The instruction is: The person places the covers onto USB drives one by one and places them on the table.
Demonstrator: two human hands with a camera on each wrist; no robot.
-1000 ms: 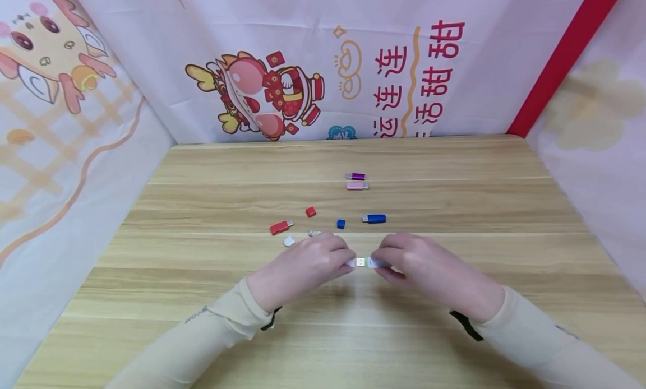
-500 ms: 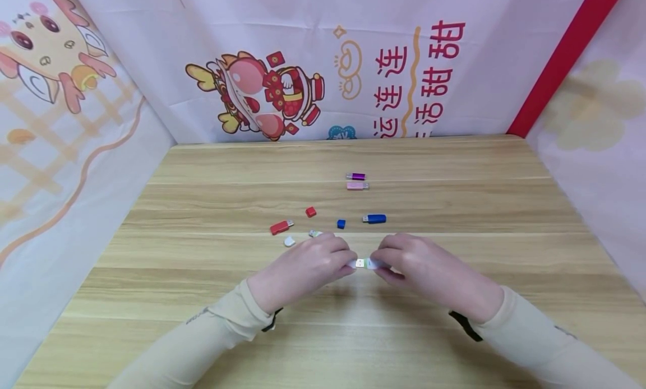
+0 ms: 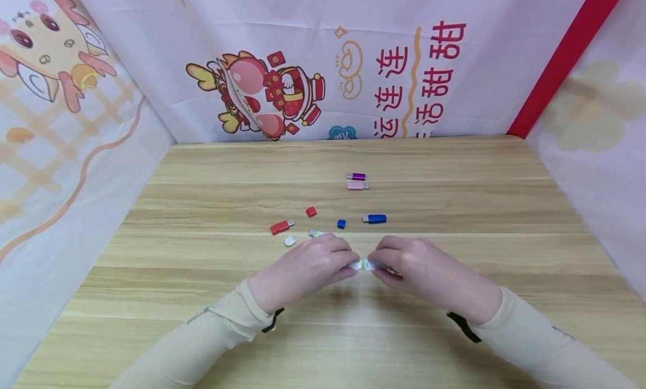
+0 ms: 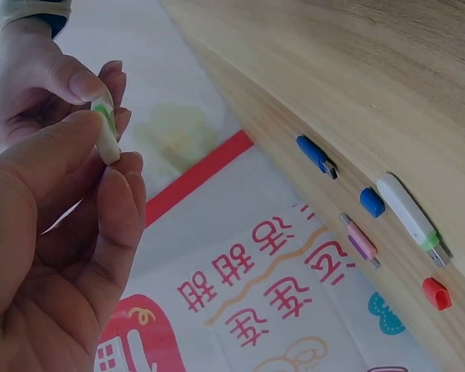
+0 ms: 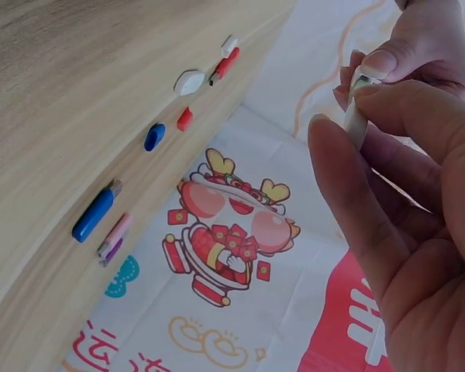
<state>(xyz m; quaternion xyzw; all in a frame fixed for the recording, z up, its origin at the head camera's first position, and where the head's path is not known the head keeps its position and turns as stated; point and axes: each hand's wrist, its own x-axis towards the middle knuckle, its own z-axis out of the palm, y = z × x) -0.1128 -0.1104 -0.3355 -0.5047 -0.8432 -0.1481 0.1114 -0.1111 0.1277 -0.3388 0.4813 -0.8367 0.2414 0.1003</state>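
Note:
Between the two hands, just in front of the body, is a white USB flash drive (image 3: 370, 264) with a green band. My right hand (image 3: 424, 268) pinches its body between thumb and fingers. My left hand (image 3: 310, 265) pinches a white cap (image 3: 356, 265) that sits over the drive's plug end, so the metal plug is covered. The left wrist view shows the green band (image 4: 106, 116) between the fingertips of both hands. Just beyond the left hand lies a second white flash drive (image 4: 407, 211), partly hidden in the head view, near a loose white cap (image 3: 290, 241).
On the wooden table (image 3: 176, 277) lie a red flash drive (image 3: 281, 227), its red cap (image 3: 310, 212), a blue cap (image 3: 341, 224) and a blue flash drive (image 3: 375, 218). Further back are a pink drive (image 3: 356, 185) and a purple one (image 3: 358, 176). Printed cloth walls surround the table.
The cap and the drive have come together: the bare metal plug seen between the hands a second ago has gone into the cap. Things on the table have stayed put.

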